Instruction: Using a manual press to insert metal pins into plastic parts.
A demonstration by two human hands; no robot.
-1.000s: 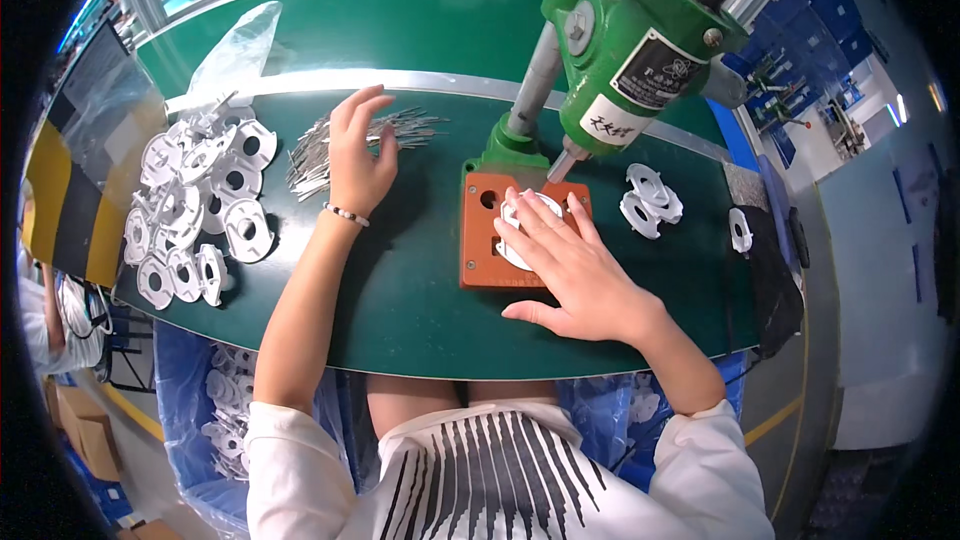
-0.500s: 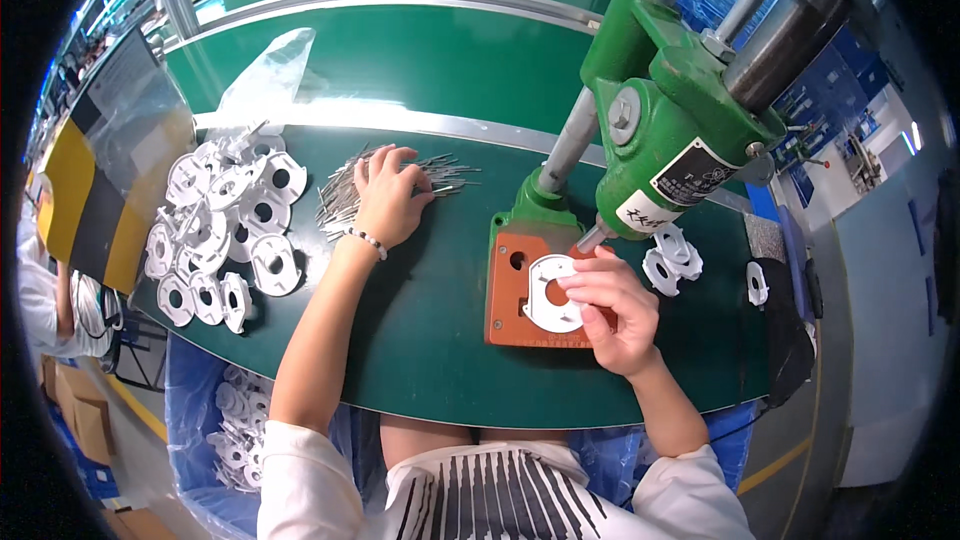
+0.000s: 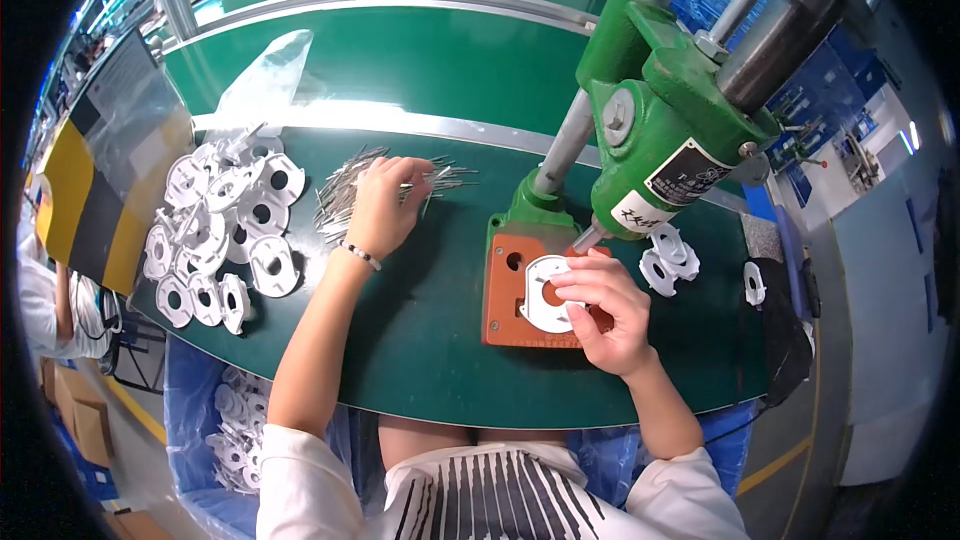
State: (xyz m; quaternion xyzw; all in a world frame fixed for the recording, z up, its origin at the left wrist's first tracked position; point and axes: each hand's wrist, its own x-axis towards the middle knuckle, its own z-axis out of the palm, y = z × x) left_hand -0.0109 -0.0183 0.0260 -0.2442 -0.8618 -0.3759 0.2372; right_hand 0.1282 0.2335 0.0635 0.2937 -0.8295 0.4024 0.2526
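Observation:
My left hand (image 3: 384, 208) is at the pile of thin metal pins (image 3: 343, 202), fingers bent toward the thumb at the pile's right side. Whether a pin is between the fingertips is too small to make out. My right hand (image 3: 613, 312) grips the right edge of a white plastic ring-shaped part (image 3: 537, 310), its fingers over the rim and its thumb at the near edge. The part lies flat on an orange fixture block (image 3: 503, 305). Just above it is the slanted metal tip (image 3: 588, 239) of a green press (image 3: 640, 155).
Many white plastic parts (image 3: 274, 266) are heaped at the left beside a clear bag (image 3: 265, 75). A few more (image 3: 671, 258) lie right of the press. Below the table edge, a blue-lined bin (image 3: 190, 410) holds similar parts. A yellow-and-black striped panel (image 3: 62, 202) stands far left.
My left hand has drawn its spread fingers closer together over the pins. My right hand stays on the white part; the whole view has shifted slightly.

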